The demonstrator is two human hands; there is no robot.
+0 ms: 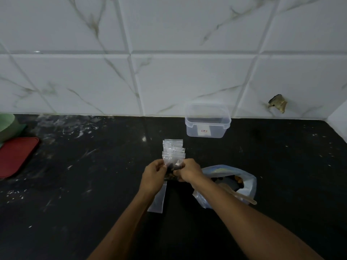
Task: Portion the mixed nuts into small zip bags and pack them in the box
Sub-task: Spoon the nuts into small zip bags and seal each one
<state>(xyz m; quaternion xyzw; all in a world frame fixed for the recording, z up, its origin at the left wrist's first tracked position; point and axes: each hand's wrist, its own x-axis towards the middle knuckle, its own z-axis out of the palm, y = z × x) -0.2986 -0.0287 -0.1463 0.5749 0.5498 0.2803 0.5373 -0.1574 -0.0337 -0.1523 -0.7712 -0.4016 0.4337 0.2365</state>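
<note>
Both hands hold one small clear zip bag upright over the black counter; dark nuts fill its lower part. My left hand pinches its left edge and my right hand pinches its right edge. Behind it lie several empty small zip bags, overlapping in a row. A large open plastic bag of mixed nuts lies to the right, with a pale wooden spoon resting in it. The clear plastic box stands open by the wall and looks empty.
A flat clear bag lies under my left forearm. A red lid and a green bowl sit at the left edge. White tiled wall runs along the back, with a hole at the right.
</note>
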